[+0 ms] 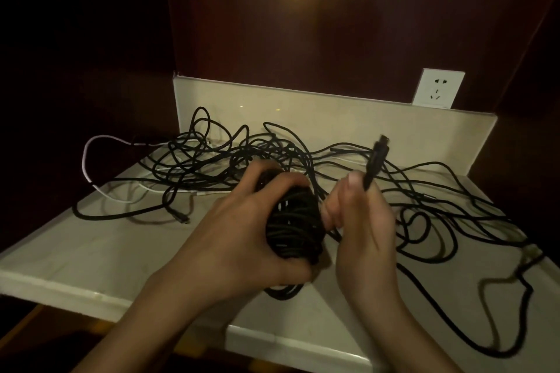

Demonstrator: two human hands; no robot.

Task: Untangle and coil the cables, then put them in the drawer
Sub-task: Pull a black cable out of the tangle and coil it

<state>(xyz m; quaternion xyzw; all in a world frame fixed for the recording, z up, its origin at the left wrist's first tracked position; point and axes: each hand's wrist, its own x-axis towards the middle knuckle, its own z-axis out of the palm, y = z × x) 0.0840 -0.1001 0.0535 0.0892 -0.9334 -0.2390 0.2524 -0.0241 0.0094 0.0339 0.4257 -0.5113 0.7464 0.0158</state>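
My left hand [242, 230] grips a thick coil of black cable [292, 225] just above the pale counter. Close beside it on the right, my right hand [363, 221] pinches the free end of the same black cable, and its plug [378, 154] sticks up above my fingers. Behind both hands a tangle of black cables [212, 157] spreads across the counter. More black loops [439, 206] trail off to the right. A white cable [86, 160] loops out of the tangle at the left. No drawer is in view.
The pale stone counter [121, 245] has a low backsplash [333, 112] at the rear. A white wall socket [438, 88] sits above the backsplash at the right. Dark wood panels surround the niche. The counter's front edge [60, 285] runs near my wrists.
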